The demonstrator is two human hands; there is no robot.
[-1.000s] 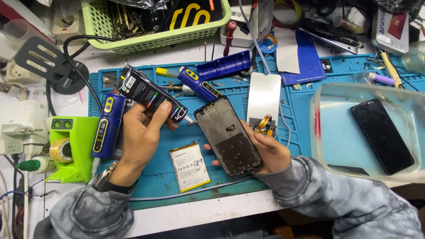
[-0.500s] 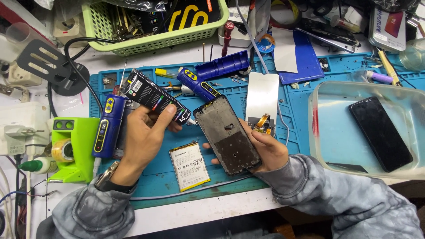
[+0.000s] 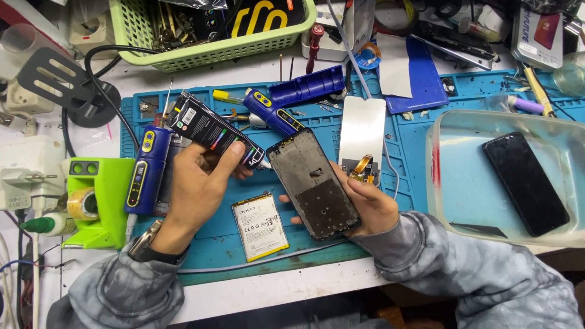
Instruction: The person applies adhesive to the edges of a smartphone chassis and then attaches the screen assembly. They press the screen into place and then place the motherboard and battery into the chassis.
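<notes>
My left hand point(image 3: 196, 183) grips a black glue tube point(image 3: 210, 130), held slanted, its nozzle touching the top left corner of a phone frame. My right hand point(image 3: 365, 204) holds that dark phone frame point(image 3: 314, 183) from underneath, tilted over the blue work mat point(image 3: 402, 158). A white phone battery point(image 3: 260, 226) lies flat on the mat just below the two hands. A white display panel with an orange flex cable point(image 3: 361, 137) lies on the mat behind the right hand.
A clear plastic tray point(image 3: 463, 183) at the right holds a black phone screen point(image 3: 525, 181). Blue electric screwdrivers point(image 3: 145, 170) point(image 3: 274, 113) lie on the mat. A green tape dispenser point(image 3: 97, 201) stands at the left, a green basket point(image 3: 213, 52) of tools at the back.
The glue tube's nozzle has moved right and down until it meets the phone frame's top left corner. The right hand and the frame stay almost still.
</notes>
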